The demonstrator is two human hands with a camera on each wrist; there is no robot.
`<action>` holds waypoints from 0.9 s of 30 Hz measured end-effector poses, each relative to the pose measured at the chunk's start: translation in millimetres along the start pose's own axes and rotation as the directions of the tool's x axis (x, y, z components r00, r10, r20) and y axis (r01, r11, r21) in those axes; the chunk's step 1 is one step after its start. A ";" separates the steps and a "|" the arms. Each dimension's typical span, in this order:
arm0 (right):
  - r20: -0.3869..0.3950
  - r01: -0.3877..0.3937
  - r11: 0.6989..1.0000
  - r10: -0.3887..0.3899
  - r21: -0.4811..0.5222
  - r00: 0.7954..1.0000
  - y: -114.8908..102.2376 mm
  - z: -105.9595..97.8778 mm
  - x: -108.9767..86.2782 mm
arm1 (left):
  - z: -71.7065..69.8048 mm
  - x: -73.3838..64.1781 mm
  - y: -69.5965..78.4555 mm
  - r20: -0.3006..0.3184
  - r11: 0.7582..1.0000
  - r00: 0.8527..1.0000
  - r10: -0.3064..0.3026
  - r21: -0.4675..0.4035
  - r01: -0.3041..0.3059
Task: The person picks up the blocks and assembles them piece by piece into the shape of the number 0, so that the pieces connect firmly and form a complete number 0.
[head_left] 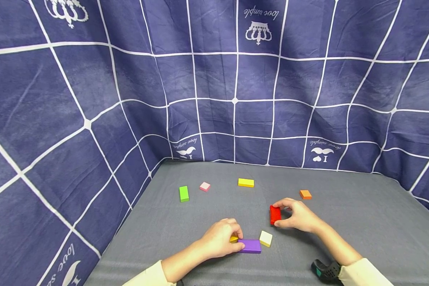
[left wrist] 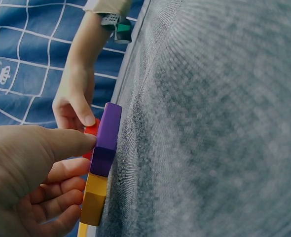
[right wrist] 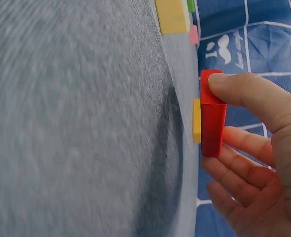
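My left hand (head_left: 219,238) pinches the left end of a purple block (head_left: 251,246) between thumb and index finger. An orange-yellow block (left wrist: 94,200) lies beside the purple one, mostly covered by the fingers in the head view. Just right of the purple block is a pale yellow block (head_left: 266,238). My right hand (head_left: 300,216) holds a red block (head_left: 275,215) by its two ends. The thumb sits on the near end, as the right wrist view shows of the red block (right wrist: 212,118), and the fingertips are at the far end.
Farther back on the grey tabletop (head_left: 207,218) lie a green block (head_left: 184,194), a small pink block (head_left: 205,186), a yellow block (head_left: 246,182) and a small orange block (head_left: 305,194). A dark blue checked cloth (head_left: 214,79) hangs behind and at the left.
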State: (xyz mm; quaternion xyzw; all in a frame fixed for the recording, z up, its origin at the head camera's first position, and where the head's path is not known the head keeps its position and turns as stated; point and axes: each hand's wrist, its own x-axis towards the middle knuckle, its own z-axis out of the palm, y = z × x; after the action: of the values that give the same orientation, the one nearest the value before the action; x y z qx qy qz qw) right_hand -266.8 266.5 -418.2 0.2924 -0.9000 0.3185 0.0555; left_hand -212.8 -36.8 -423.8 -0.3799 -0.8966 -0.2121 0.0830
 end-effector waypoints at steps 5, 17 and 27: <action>0.017 -0.004 1.000 0.004 0.003 1.000 -3.2 6.7 4.1 | -0.1 -0.1 0.5 -0.001 1.000 1.000 -0.002 -0.005 0.002; 0.028 0.008 1.000 -0.008 0.010 1.000 -7.6 18.0 10.1 | 3.0 0.5 -1.7 -0.008 1.000 1.000 0.002 -0.007 -0.002; 0.033 0.033 0.999 -0.034 0.037 0.999 -9.4 25.3 11.5 | 3.6 0.6 -2.6 -0.013 1.000 1.000 0.010 -0.015 -0.010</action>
State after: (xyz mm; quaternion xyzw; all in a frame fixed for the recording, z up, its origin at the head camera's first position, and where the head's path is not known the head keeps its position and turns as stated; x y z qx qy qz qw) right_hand -268.7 239.7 -429.8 0.3137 -0.8898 0.3290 0.0405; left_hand -215.1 -36.4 -427.7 -0.3834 -0.8925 -0.2210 0.0871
